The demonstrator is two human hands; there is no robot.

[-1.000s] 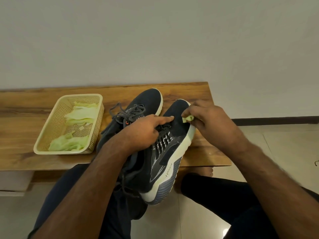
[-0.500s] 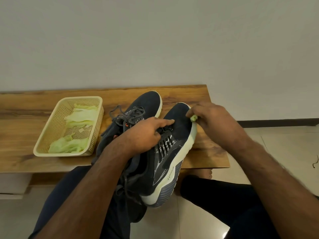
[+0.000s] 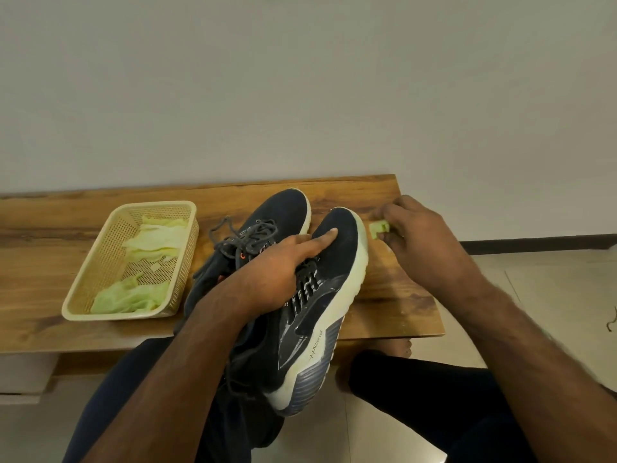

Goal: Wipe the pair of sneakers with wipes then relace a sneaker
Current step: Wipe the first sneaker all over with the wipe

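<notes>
The left hand rests on the near sneaker, its forefinger straight on the toe. The right hand pinches a small green wipe just beside that toe, over the wooden bench. The second sneaker lies touching the first one.

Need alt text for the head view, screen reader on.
Left hand steadies the right sneaker on the bench; right hand pinches a green wipe just off its toe. The laced sneaker and a wipe basket sit to the left.
</notes>
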